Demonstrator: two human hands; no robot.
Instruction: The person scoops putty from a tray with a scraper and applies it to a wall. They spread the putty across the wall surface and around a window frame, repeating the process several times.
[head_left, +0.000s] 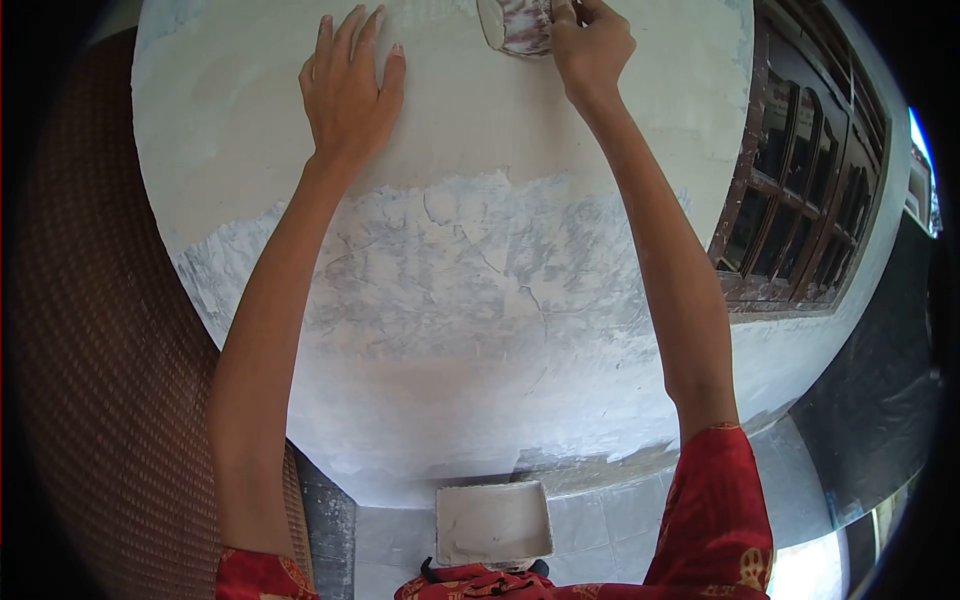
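Note:
My left hand [352,95] lies against the upper part of the wall [440,110], its fingers stretched out and pointing up, with pale smears on the fingertips. To its right, at the top edge of the view, my right hand [596,45] grips a flat scraper [522,25] coated with whitish paste. The scraper's blade is at the wall surface, and its handle is mostly hidden by my fingers. Below both hands the smooth cream coat ends in a ragged edge over a patchy grey-white area [450,270] with cracks.
A container of pale paste [494,522] stands on the grey tiled floor [590,520] below me. Brown woven matting [120,330] hangs at the left. A brown wooden window [800,180] is at the right, with dark sheeting [880,370] beyond it.

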